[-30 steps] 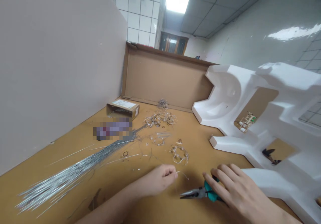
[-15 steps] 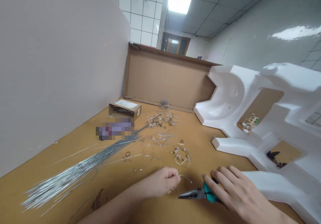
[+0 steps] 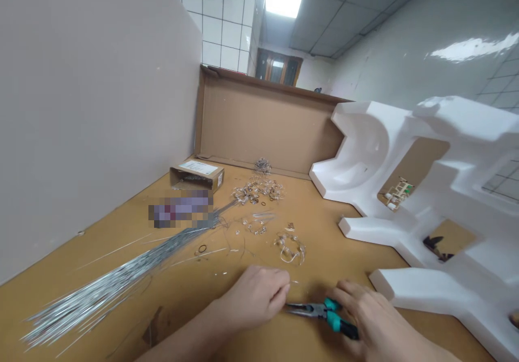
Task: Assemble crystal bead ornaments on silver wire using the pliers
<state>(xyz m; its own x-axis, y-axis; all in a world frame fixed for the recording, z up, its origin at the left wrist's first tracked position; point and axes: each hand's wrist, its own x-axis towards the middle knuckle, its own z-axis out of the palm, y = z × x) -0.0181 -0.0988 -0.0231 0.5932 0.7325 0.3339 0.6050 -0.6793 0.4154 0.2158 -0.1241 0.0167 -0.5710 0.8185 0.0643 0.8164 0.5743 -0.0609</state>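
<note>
Two hands work low over one table (image 3: 324,251). The left hand (image 3: 259,297) is curled with thumb and fingers pressed together, pinching one wire (image 3: 295,282), of which only a short thin end shows. The right hand (image 3: 360,310) is wrapped round the handles of one pair of pliers (image 3: 312,310); the pliers' tips, slightly apart, point at the left fingers, but whether they touch I cannot tell.

There is one bundle of rods (image 3: 133,272), too many to count, one small box (image 3: 211,181), one blurred-out purple item (image 3: 182,209), one bead loop (image 3: 290,248), one smaller bead string (image 3: 255,226), one heap of clear pieces (image 3: 259,190), one wire tangle (image 3: 263,165) and, lying alone, one dark ring (image 3: 203,249).

The rods are straight, silvery and shiny, fanned out at the near end. The pliers have grey metal noses and teal-and-black grips. The box is brown cardboard, open-ended, with a pale label. The beads look clear and round.

A smooth grey panel (image 3: 93,118) stands along the table's left edge, a flat cardboard tray (image 3: 267,124) along the far edge, and moulded white foam (image 3: 405,232) with cut-outs covers the right edge. Bare tabletop lies between bead loop and foam.
</note>
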